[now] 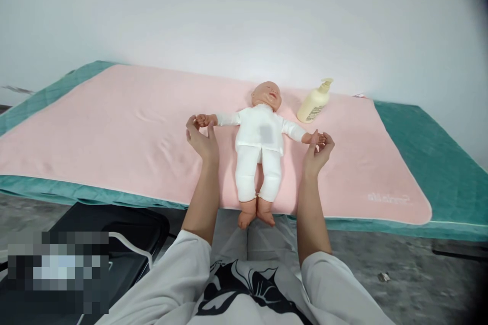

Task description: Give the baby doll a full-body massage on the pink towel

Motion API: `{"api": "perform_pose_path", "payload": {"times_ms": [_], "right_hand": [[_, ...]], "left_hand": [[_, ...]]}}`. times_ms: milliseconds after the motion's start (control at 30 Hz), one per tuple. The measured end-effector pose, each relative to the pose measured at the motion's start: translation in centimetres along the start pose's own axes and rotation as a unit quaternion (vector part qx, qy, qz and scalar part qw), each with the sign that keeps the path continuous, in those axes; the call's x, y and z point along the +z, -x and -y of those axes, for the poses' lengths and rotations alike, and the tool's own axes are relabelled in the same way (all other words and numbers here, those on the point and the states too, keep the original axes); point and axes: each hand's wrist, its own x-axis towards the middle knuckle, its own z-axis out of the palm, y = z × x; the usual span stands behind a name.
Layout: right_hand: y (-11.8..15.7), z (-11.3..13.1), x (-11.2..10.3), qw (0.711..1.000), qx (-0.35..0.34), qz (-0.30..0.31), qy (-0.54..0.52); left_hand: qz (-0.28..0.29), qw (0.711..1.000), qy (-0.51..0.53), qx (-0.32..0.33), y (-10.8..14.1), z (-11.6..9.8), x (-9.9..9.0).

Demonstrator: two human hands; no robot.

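Note:
A baby doll [260, 132] in a white outfit lies on its back on a pink mat [152, 127], its arms spread and its bare feet at the mat's front edge. My left hand [203, 137] is closed on the doll's hand at the left of the view, fingers curled round it. At the other side, my right hand [319, 153] pinches the doll's other hand between thumb and fingers. A pale yellow pump bottle [313, 105] lies tilted on the mat beside the doll's head, a little beyond my right hand.
The pink mat covers most of a green padded table cover [430, 152]. A white wall rises behind it. At the lower left, a black chair [114, 223] stands below the table's front edge, with a white cable over it.

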Motion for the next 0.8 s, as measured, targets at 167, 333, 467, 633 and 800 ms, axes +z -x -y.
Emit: {"api": "perform_pose_path", "payload": {"times_ms": [167,333,467,633,800], "right_hand": [[1.4,0.8,1.2,0.987,-0.143,0.035,-0.057],[2.1,1.2,1.8,0.933,-0.320,0.164,-0.030],[2.2,1.1,2.3,0.904,-0.368,0.215,-0.016],[2.3,1.2,2.4,0.891,-0.383,0.242,-0.020],[2.3,1.3,2.4,0.888,-0.385,0.249,-0.023]], "left_hand": [[-0.055,0.995,0.044,0.073,2.0,-4.8,1.1],[0.035,0.984,0.053,0.165,2.8,-7.3,2.5],[0.148,0.953,0.036,0.261,2.6,-7.1,2.9],[0.242,0.913,0.033,0.325,2.4,-6.9,2.7],[0.270,0.900,0.031,0.340,2.3,-6.8,2.8]]}}
